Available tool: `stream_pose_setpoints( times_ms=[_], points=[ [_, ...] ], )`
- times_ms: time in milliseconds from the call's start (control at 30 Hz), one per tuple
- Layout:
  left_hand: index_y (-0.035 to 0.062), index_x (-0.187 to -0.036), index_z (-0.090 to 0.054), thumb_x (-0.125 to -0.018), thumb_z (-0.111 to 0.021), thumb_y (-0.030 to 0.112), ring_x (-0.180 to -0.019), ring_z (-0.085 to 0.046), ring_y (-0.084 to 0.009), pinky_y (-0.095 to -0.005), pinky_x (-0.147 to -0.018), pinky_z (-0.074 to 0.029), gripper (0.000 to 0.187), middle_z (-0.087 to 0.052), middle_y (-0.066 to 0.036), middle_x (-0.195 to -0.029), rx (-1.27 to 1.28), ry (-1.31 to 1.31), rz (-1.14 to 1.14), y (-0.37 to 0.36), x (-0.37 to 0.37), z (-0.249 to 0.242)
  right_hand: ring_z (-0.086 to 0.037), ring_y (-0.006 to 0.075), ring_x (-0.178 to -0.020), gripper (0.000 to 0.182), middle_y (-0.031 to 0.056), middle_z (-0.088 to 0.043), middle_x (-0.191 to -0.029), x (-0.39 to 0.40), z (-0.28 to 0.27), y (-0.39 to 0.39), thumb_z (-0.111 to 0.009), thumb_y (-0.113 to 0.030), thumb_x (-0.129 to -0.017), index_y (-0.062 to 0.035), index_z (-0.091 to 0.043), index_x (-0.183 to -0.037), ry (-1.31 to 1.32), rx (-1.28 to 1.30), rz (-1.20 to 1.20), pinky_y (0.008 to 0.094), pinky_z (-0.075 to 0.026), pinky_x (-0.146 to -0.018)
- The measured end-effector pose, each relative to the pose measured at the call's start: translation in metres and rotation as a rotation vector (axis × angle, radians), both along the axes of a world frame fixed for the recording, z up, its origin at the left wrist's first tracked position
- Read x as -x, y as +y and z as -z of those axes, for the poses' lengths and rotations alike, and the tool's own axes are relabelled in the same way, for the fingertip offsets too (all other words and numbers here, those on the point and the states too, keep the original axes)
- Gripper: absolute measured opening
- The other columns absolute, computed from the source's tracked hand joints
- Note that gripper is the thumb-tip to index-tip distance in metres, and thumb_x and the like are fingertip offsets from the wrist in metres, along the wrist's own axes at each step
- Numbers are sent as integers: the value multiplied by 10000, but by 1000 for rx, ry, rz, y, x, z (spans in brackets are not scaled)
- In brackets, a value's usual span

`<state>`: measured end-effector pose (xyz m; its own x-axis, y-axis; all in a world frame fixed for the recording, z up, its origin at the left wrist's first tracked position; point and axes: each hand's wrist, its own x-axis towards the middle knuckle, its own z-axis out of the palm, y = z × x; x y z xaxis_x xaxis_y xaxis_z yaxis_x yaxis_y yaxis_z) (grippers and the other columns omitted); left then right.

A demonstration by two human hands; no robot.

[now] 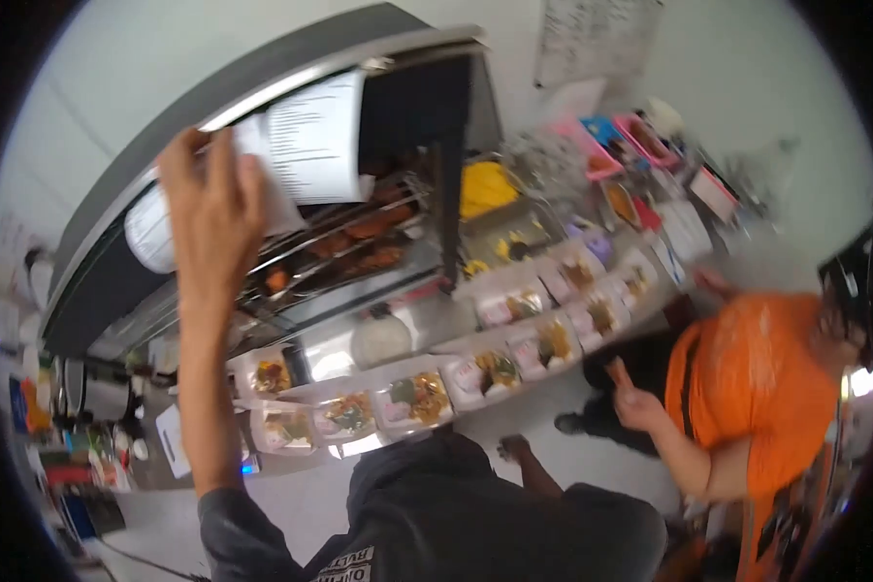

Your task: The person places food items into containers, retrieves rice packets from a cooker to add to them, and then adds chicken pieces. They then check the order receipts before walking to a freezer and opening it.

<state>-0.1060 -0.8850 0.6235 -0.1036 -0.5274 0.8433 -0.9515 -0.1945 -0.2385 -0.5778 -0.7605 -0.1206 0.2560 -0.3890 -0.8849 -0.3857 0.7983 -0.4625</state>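
My left hand (213,189) is raised at the upper front of a glass display case (359,39), its fingers closed on a white printed sheet (315,141). The sheet carries rows of dark lines and hangs from the case's top edge. Another white paper (150,228) hangs left of the hand. Low beside my body, my right hand (516,448) hangs with nothing visible in it, fingers loosely apart. Between me and the case runs a row of open boxes of food (412,398). Roasted or fried pieces (369,228) sit on a rack inside the case.
At my right stands a person in an orange shirt (761,369), hands near the boxes' far end. Yellow items (488,189), a metal tray (529,223) and pink baskets (645,141) crowd the counter's right side. Cluttered shelves (68,427) are at left.
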Motion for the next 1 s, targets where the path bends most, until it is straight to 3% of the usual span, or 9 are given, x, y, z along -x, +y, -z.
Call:
stream_pose_setpoints(
  times_ms=[100, 267, 400, 433, 500, 667, 867, 933, 1000],
  points=[
    [-56, -1096, -591, -899, -542, 180, -1024, -493, -370, -460, -884, -398, 312, -518, -230, -1069, -30, -40, -48, -6, 5, -1, -545, 187, -572, 121, 84, -580, -740, -9, -61, 6, -509, -178, -905, -79, -576, -883, 7, 2, 164, 345, -442, -484],
    [-46, -1107, -589, -894, -534, 181, -999, -523, -363, -444, -882, -402, 316, -553, -212, -1067, -18, -81, -53, -6, 4, 5, -624, 206, -639, 153, 86, -645, -783, 9, -21, 49, -631, -193, -862, -55, -613, -926, -167, -97, 414, 363, -508, -545],
    [17, -1234, -548, -925, -500, 251, -1051, -518, -354, -445, -934, -373, 391, -554, -209, -1147, 26, -113, -38, 3, -10, 16, -574, 236, -704, 288, 109, -627, -886, 0, -82, 59, -502, -257, -905, -22, -577, -1054, 108, -120, 153, 375, -460, -632],
    [45, -1240, -554, -922, -503, 267, -1079, -496, -352, -450, -948, -361, 391, -541, -198, -1163, 25, -134, -91, 6, -8, 15, -573, 237, -702, 276, 117, -625, -876, 21, -48, 74, -518, -262, -903, -36, -587, -1046, -88, -26, 31, 369, -462, -629],
    [107, -1254, -566, -917, -509, 319, -1162, -424, -339, -456, -965, -337, 402, -501, -168, -1208, 40, -149, -146, 8, -11, 15, -579, 223, -656, 278, 103, -619, -814, 22, -50, 86, -524, -296, -915, -44, -598, -1006, -38, -91, 148, 365, -471, -580],
    [74, -1048, -695, -762, -715, 120, -992, -530, -273, -387, -819, -418, 291, -588, -147, -1105, 245, 138, 282, 53, -13, 22, -582, 222, -651, 230, 111, -603, -781, -1, -102, 80, -547, -257, -914, -39, -592, -977, 160, -37, 348, 374, -476, -539],
    [41, -661, -684, -700, -807, 118, -865, -620, -203, -295, -692, -466, 150, -665, -94, -966, 71, 648, 691, 135, -28, 81, -571, 284, -642, 280, 183, -619, -881, 21, -50, 99, -548, -184, -875, -14, -566, -1098, -349, -265, 636, 400, -453, -562],
    [22, -677, -669, -739, -759, 93, -833, -634, -202, -286, -655, -472, 131, -670, -97, -930, 17, 957, 642, 137, -23, 97, -610, 309, -768, 301, 192, -631, -942, -5, -65, 101, -535, -195, -868, -9, -595, -1096, -185, -21, 350, 454, -486, -670],
    [-6, -847, -655, -783, -708, 89, -793, -611, -145, -256, -645, -460, 126, -674, -85, -898, -53, 951, 629, 132, -25, 90, -599, 249, -681, 197, 97, -640, -833, -61, -174, 86, -569, -249, -894, -104, -579, -1026, 48, -8, 187, 387, -452, -601]
  ],
)
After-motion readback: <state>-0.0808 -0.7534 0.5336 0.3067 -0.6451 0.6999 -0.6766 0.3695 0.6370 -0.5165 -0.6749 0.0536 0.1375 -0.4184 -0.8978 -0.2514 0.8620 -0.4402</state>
